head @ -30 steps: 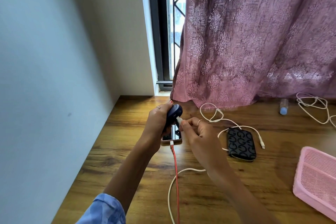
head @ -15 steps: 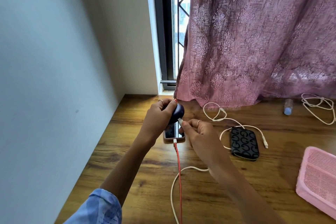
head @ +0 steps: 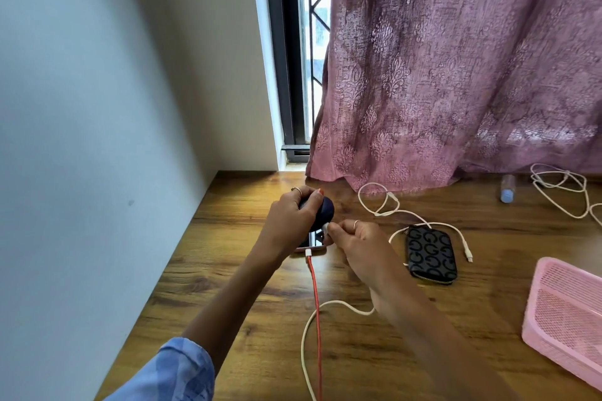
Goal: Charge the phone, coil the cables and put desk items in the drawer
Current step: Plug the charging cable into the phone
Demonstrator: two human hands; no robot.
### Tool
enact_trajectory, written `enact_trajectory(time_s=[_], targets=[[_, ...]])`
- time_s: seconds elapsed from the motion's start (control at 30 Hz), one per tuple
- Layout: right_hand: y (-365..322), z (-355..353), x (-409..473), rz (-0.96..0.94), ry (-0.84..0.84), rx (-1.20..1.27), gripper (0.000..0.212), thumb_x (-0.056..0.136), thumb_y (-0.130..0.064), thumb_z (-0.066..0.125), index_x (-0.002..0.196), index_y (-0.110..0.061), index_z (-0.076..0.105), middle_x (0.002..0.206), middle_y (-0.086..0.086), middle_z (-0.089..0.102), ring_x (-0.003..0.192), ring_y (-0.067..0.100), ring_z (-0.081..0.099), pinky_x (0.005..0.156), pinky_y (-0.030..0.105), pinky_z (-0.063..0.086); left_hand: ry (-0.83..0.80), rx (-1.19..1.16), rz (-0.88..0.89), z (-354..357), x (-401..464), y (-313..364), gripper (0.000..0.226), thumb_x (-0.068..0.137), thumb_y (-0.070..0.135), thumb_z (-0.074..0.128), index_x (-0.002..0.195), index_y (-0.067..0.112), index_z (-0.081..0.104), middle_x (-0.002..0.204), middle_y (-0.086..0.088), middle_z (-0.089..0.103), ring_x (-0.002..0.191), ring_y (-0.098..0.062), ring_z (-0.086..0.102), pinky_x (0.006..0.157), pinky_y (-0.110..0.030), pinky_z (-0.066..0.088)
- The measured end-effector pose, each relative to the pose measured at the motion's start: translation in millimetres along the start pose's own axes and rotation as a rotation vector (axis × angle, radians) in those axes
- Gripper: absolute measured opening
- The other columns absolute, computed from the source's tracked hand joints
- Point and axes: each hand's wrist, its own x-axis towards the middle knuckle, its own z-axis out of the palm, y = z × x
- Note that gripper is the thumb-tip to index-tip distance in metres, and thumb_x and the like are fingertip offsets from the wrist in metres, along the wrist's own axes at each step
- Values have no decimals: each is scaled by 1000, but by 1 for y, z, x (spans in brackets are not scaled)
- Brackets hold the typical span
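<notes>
My left hand point(head: 293, 215) grips a round dark blue device point(head: 324, 209) just above the desk. My right hand point(head: 355, 242) pinches the plug of a white cable point(head: 329, 306) against the device's lower edge. Whether the plug is seated I cannot tell. The cable trails from under my right wrist toward the near edge. Beneath both hands lies a phone point(head: 314, 242), mostly hidden, with a red cable point(head: 315, 303) plugged into its near end.
A black patterned pouch point(head: 430, 254) lies right of my hands with a white cable point(head: 400, 215) looped around it. A pink mesh basket point(head: 566, 312) sits at the right edge. Another white cable point(head: 560, 192) and a small bottle point(head: 507, 187) lie by the pink curtain point(head: 456, 75). A wall is close on the left.
My hands have stayed together on the device and plug, with the right fingers pressed closer to the device. The view has shifted slightly.
</notes>
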Motion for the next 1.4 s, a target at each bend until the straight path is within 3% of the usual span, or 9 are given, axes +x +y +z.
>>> enact_trajectory(time_s=[0.17, 0.37, 0.53, 0.73, 0.87, 1.03, 1.2, 1.3, 1.4], targets=[[18, -4, 8, 24, -10, 2, 31, 98, -33, 46, 82, -13, 63, 36, -13, 30, 40, 6, 26, 44, 22, 24, -135, 12, -40, 6, 12, -3, 24, 97, 35, 48, 106, 17, 62, 93, -4, 60, 75, -12, 55, 51, -18, 43], [36, -17, 28, 73, 145, 184, 25, 101, -21, 38, 93, -13, 61, 59, 2, 49, 43, 9, 38, 42, 21, 31, -213, -91, -116, 21, 35, -6, 24, 93, 35, 56, 108, 16, 53, 99, -3, 57, 79, -12, 59, 48, -15, 47], [53, -35, 47, 93, 242, 171, 22, 98, -16, 45, 91, -9, 65, 63, 5, 55, 48, 11, 47, 47, 24, 37, -250, -87, -134, 39, 55, -15, 27, 91, 36, 58, 107, 14, 55, 103, -8, 59, 77, -19, 63, 58, -32, 53], [65, -47, 63, 118, 270, 189, 14, 94, -7, 54, 89, -9, 67, 70, 4, 62, 62, 10, 57, 57, 20, 49, -305, 8, -138, 64, 80, -27, 35, 93, 37, 56, 114, 8, 55, 105, -10, 61, 71, -16, 61, 41, -14, 42], [76, -49, 77, 152, 316, 248, 15, 92, 0, 53, 86, -7, 65, 71, 7, 65, 61, 12, 58, 60, 22, 50, -327, 104, -128, 81, 97, -40, 30, 94, 37, 54, 106, 10, 56, 98, -10, 63, 63, -15, 59, 36, -13, 37], [91, -49, 91, 189, 347, 265, 15, 95, -6, 50, 91, -6, 64, 75, 10, 68, 63, 15, 60, 60, 21, 52, -397, 169, -139, 94, 113, -62, 30, 95, 38, 51, 104, 10, 57, 100, -10, 66, 80, -23, 63, 50, -22, 40], [101, -44, 106, 227, 369, 225, 22, 98, -11, 46, 87, -6, 64, 77, 10, 68, 64, 14, 63, 59, 20, 53, -395, 315, -86, 101, 122, -76, 30, 96, 36, 50, 101, 7, 57, 89, -4, 59, 81, -17, 57, 66, -26, 47], [109, -39, 115, 259, 376, 183, 23, 98, -10, 47, 83, -7, 63, 78, 12, 68, 65, 15, 64, 64, 24, 55, -390, 383, -37, 105, 128, -84, 31, 95, 35, 52, 96, 4, 60, 86, -7, 61, 76, -18, 57, 61, -24, 43], [117, -35, 120, 289, 396, 174, 24, 97, -9, 47, 80, -8, 63, 81, 12, 68, 68, 17, 65, 70, 27, 57, -386, 416, 3, 109, 133, -93, 32, 94, 33, 55, 95, 2, 62, 89, -11, 65, 80, -23, 61, 70, -34, 51]])
